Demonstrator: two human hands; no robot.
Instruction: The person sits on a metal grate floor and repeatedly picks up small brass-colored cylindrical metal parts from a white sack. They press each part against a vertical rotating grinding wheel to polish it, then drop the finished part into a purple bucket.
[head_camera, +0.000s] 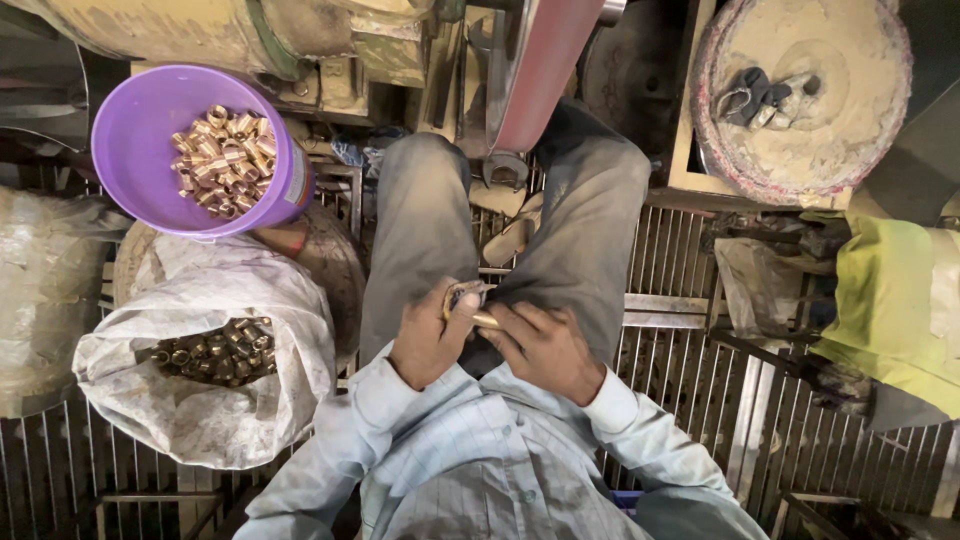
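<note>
Closest in, the left hand (428, 338) and the right hand (545, 348) meet over the person's lap, just above the pale striped shirt (470, 460). Both are clenched around a small brass part (478, 313): the left grips one end along with a darker piece I cannot make out, while the right pinches the other end between its fingers (515, 325). The part sits between the grey trouser legs (505, 235), over a metal grate floor (690, 330).

Just beside the left elbow, a white sack (215, 380) lies open, with dull brass pieces (215, 350) inside. Beyond it stands a purple bucket (130, 150) holding brighter brass fittings (222, 160). Farther off, past the knees, a reddish belt (540, 60) runs upward, and to the right a dusty round disc (800, 95) carries a few small dark objects. A yellow-green cloth (890, 300) hangs at the right edge.
</note>
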